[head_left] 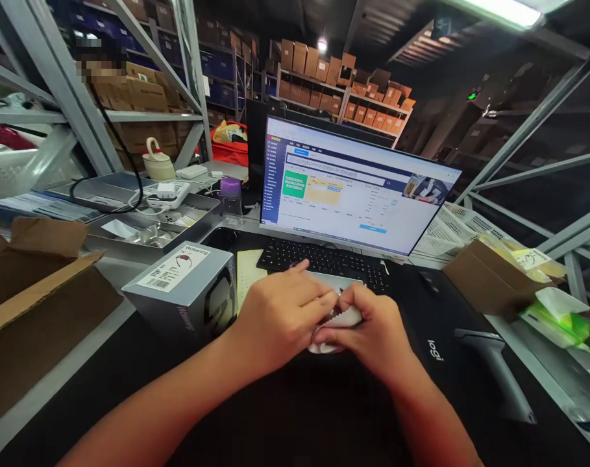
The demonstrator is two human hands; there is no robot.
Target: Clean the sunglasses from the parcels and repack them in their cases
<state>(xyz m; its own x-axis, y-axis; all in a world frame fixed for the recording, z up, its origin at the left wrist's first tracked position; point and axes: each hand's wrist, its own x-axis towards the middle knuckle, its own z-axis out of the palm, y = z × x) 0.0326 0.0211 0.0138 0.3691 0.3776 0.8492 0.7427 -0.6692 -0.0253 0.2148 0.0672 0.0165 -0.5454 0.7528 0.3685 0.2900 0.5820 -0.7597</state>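
Observation:
Both hands meet in front of the keyboard at mid-view. My right hand (372, 324) is closed, thumb and fingers pinching a small white thing with a serrated edge (346, 318); its kind is unclear. My left hand (280, 311) lies over the left side of it, fingers bent together toward the right fingertips; what they grip is hidden. Behind the fingers shows part of a pale grey flat surface (326, 280), mostly covered by the hands. Left of my left hand stands a grey product box (178, 292) with a white barcode label on top.
A monitor (348, 188) stands behind the black keyboard (275, 254). An open cardboard box (46, 324) is at left, another carton (494, 279) at right. A barcode scanner (499, 370) lies on the black desk mat (431, 402). A purple-lidded bottle (231, 198) stands beside the monitor.

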